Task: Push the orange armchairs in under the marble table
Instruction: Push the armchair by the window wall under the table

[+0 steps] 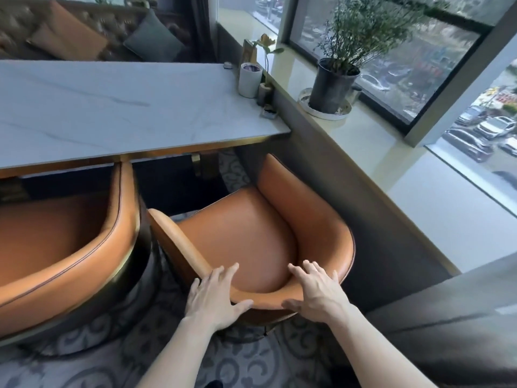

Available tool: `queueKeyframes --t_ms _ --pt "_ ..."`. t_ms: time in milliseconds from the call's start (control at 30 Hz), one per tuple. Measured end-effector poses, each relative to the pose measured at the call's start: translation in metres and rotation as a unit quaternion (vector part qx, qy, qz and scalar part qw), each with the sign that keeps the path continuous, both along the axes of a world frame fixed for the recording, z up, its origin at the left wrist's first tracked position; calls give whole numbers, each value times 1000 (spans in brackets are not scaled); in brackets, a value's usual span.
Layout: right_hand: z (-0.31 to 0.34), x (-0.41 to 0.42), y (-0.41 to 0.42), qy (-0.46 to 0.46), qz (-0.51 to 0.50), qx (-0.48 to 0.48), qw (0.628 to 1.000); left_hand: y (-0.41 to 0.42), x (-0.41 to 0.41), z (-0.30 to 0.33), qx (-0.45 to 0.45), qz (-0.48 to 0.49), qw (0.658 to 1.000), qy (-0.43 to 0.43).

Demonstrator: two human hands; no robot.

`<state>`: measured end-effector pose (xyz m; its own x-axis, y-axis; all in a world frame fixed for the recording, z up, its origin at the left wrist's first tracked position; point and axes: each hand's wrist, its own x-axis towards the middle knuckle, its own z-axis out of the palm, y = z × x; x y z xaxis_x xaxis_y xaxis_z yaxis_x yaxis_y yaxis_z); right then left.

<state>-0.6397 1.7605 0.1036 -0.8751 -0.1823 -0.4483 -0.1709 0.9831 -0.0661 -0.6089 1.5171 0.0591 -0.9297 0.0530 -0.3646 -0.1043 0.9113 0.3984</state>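
An orange leather armchair (246, 228) stands below me, turned a little to the left, its seat clear of the table edge. My left hand (214, 296) and my right hand (316, 292) both rest on the top of its curved backrest, fingers spread over the rim, thumbs behind. The white marble table (117, 107) lies ahead, its gold-trimmed front edge just beyond the chair's arms. A second orange armchair (64, 247) sits at the left, its right arm reaching the table edge.
A dark low wall (344, 197) and pale window ledge run close along the chair's right side. A potted plant (333, 85) stands on the ledge. A white cylinder (249, 79) and small items sit at the table's right end. Patterned carpet (117, 351) covers the floor.
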Motion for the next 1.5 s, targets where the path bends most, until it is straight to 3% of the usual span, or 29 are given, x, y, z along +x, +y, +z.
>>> queueKeyframes --t_ms 233,367,733,933,1500 --pt "-29 -36 55 -17 41 4 999 56 -11 -19 0 19 999 -29" --pt "-76 -98 146 -32 117 22 992 157 -36 -50 2 81 995 -56" --pt "-118 -119 175 -10 221 51 974 209 -34 -92 20 78 995 -64" --pt "-130 -135 179 -47 269 69 960 221 -48 -110 -19 75 996 -41" --pt "-159 -160 168 -91 223 14 970 198 -77 -100 -18 49 994 -98"
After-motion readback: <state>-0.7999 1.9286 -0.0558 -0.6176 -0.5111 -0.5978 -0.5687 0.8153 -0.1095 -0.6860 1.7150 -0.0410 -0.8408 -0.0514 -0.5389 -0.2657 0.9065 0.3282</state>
